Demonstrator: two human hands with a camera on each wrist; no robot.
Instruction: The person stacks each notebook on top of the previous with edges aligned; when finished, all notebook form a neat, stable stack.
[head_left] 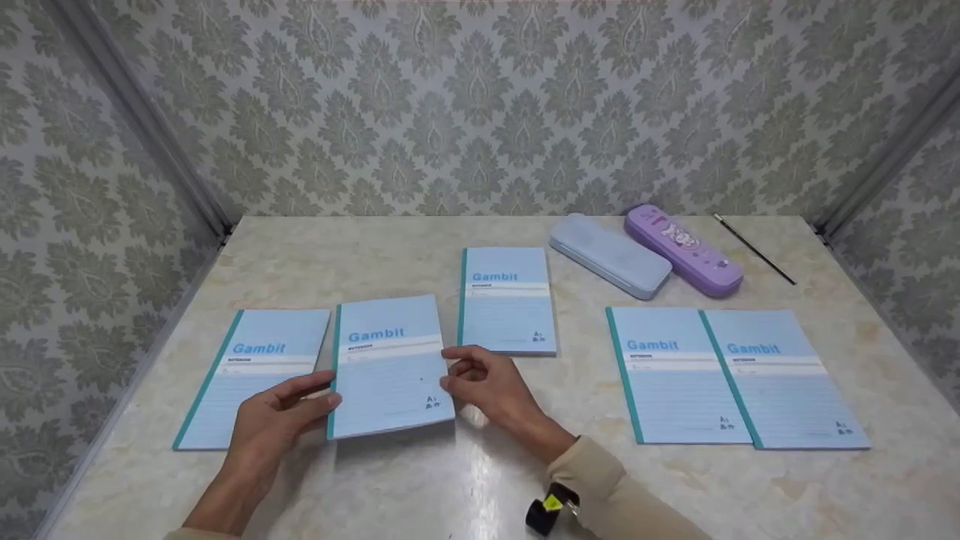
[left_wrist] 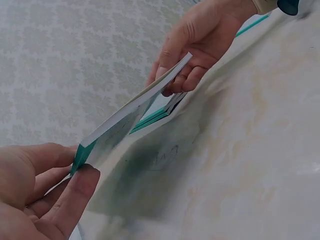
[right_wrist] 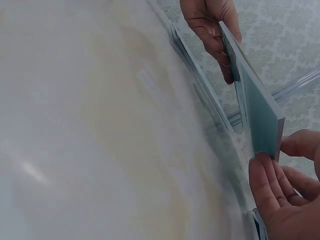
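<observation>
A light blue notebook (head_left: 390, 367) with a green spine is held above the table between both hands. My left hand (head_left: 271, 420) pinches its spine edge, thumb on the cover; in the left wrist view the fingers (left_wrist: 82, 185) lie beneath it. At the opposite edge, my right hand (head_left: 495, 390) pinches the notebook between thumb and fingers, which also shows in the right wrist view (right_wrist: 285, 190). Another notebook (head_left: 259, 337) lies to the left, partly covered by the left hand. Just behind the right hand lies a notebook stack (head_left: 506, 300), its layered edges visible in the left wrist view.
Two notebooks, one (head_left: 667, 397) beside the other (head_left: 795, 405), lie on the right of the marbled table (head_left: 525, 480). Toward the back right are a pale blue pencil case (head_left: 611, 255), a purple pencil case (head_left: 682, 251) and a dark pencil (head_left: 754, 247). Patterned walls enclose the table.
</observation>
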